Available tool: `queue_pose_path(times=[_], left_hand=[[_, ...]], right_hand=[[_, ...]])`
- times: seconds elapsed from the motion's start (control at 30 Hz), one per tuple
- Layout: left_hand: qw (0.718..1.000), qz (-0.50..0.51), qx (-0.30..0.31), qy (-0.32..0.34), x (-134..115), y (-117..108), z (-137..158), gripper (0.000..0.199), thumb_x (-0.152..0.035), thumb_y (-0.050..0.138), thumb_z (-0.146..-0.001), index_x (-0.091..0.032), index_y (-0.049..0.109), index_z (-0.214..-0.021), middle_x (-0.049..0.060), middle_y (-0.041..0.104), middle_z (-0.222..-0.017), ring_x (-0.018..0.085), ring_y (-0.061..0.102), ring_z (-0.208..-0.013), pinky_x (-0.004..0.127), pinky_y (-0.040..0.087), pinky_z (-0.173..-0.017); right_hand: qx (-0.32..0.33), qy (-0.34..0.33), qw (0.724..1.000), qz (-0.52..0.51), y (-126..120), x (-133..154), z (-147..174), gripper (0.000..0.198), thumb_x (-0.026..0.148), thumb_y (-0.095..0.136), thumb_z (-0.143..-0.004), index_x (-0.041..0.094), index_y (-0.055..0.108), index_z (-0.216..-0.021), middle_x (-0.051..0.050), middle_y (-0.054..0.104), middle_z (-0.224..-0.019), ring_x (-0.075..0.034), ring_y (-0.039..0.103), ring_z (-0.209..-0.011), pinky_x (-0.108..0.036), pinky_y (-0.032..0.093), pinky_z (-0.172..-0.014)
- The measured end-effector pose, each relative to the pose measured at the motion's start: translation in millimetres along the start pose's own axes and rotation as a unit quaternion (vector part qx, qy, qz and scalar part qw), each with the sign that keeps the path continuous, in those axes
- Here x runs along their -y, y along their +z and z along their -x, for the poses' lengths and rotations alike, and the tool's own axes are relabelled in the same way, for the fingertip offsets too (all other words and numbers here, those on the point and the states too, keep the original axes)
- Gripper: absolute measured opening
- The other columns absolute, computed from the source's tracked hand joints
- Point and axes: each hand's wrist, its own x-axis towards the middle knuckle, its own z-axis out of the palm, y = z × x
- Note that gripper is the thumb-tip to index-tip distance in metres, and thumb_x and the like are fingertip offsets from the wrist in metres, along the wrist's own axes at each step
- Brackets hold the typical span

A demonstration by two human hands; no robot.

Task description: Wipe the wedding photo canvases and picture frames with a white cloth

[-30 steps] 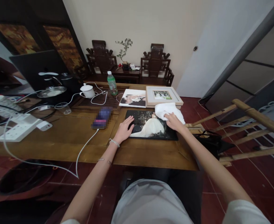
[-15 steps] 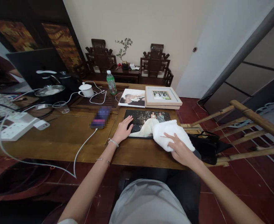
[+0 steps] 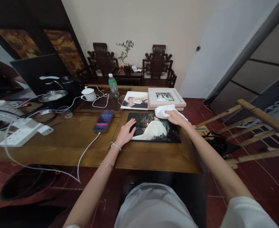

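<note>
A dark photo panel (image 3: 151, 133) with a white-gowned figure lies flat on the wooden table (image 3: 149, 158). Resting on its left edge, my left hand (image 3: 126, 131) has its fingers stretched out and grips nothing. My right hand (image 3: 176, 117) is closed on a white cloth (image 3: 162, 111), which lies over the panel's far right corner and hides part of the picture. Just beyond the panel are a white-backed photo print (image 3: 134, 100) and a stack of pale frames (image 3: 166, 97).
To the left lie a charging phone (image 3: 103, 122), a power strip (image 3: 25, 134) and loose white cables. Farther back stand a lidded white cup (image 3: 88, 94), a green-labelled bottle (image 3: 113, 86), a clear plastic cup (image 3: 64, 112) and a pot (image 3: 54, 96). A bamboo chair (image 3: 260, 126) borders the right side.
My right hand and the cloth have moved away from me, from the panel's near right corner to its far right corner. My left hand stays on the left edge.
</note>
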Motion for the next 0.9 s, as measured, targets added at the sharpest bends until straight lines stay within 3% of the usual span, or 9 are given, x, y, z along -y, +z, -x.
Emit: queue_pose_path(times=[0.17,0.23,0.33,0.5,0.6,0.7,0.83,0.9], left_hand=[[1.000,-0.003,-0.001,0.000,-1.3,0.4,0.2,0.039,-0.029,0.045,-0.089,-0.019,0.054,-0.126,0.009,0.047,-0.140,0.023,0.037,-0.134,0.045,0.032,-0.110],[1.000,-0.005,-0.003,-0.001,-3.5,0.1,0.3,0.038,-0.028,0.045,-0.089,-0.019,0.054,-0.125,0.008,0.048,-0.140,0.023,0.037,-0.134,0.046,0.032,-0.110],[1.000,-0.010,-0.008,0.001,-7.3,-0.6,0.3,0.038,-0.028,0.044,-0.090,-0.018,0.055,-0.125,0.009,0.049,-0.139,0.023,0.038,-0.133,0.045,0.032,-0.110],[1.000,-0.013,-0.011,0.002,-9.7,-0.9,0.2,0.037,-0.028,0.045,-0.089,-0.019,0.055,-0.124,0.009,0.049,-0.138,0.023,0.039,-0.133,0.046,0.033,-0.109],[1.000,-0.013,-0.010,-0.001,-9.3,-0.9,0.3,0.037,-0.027,0.045,-0.089,-0.019,0.055,-0.124,0.009,0.049,-0.138,0.023,0.039,-0.133,0.046,0.034,-0.109],[1.000,-0.011,-0.007,-0.002,-8.4,-0.9,0.5,0.038,-0.027,0.045,-0.089,-0.018,0.054,-0.125,0.009,0.048,-0.139,0.023,0.039,-0.133,0.046,0.033,-0.109],[1.000,-0.007,0.000,-0.005,-6.1,-0.8,0.2,0.038,-0.027,0.045,-0.089,-0.018,0.054,-0.125,0.009,0.047,-0.140,0.022,0.038,-0.133,0.046,0.032,-0.110],[1.000,-0.003,0.001,-0.006,-4.6,-0.6,-0.1,0.038,-0.027,0.045,-0.089,-0.018,0.054,-0.125,0.009,0.047,-0.140,0.022,0.038,-0.134,0.046,0.032,-0.110]], right_hand=[[-0.002,0.008,1.000,0.002,12.6,13.4,40.6,0.032,0.003,0.037,-0.065,0.016,0.059,-0.082,-0.011,0.066,-0.081,-0.023,0.058,-0.080,-0.030,0.039,-0.074],[-0.006,-0.007,1.000,0.005,17.7,27.9,71.0,0.033,0.003,0.035,-0.065,0.017,0.059,-0.083,-0.013,0.067,-0.094,-0.025,0.059,-0.092,-0.036,0.040,-0.083],[-0.010,-0.033,0.999,-0.003,21.0,52.0,118.6,0.037,0.001,0.035,-0.065,0.017,0.058,-0.089,-0.017,0.056,-0.127,-0.028,0.048,-0.119,-0.049,0.035,-0.098],[0.023,-0.067,0.997,-0.036,16.0,76.5,159.2,0.039,-0.001,0.037,-0.060,0.019,0.056,-0.088,-0.015,0.051,-0.134,-0.024,0.040,-0.130,-0.052,0.025,-0.108],[0.032,-0.062,0.997,-0.038,12.7,75.1,147.4,0.037,0.000,0.036,-0.062,0.019,0.057,-0.086,-0.015,0.054,-0.130,-0.025,0.046,-0.125,-0.051,0.027,-0.107],[0.022,-0.049,0.998,-0.027,13.1,63.1,115.1,0.035,0.001,0.035,-0.064,0.018,0.057,-0.084,-0.015,0.061,-0.120,-0.027,0.054,-0.114,-0.047,0.033,-0.101],[0.008,-0.020,1.000,-0.007,16.2,38.8,61.5,0.029,0.004,0.037,-0.065,0.018,0.058,-0.080,-0.011,0.068,-0.086,-0.025,0.061,-0.083,-0.035,0.040,-0.083],[0.001,-0.006,1.000,0.002,17.2,27.6,38.1,0.028,0.005,0.037,-0.066,0.017,0.058,-0.079,-0.010,0.067,-0.080,-0.024,0.059,-0.077,-0.031,0.039,-0.074]])
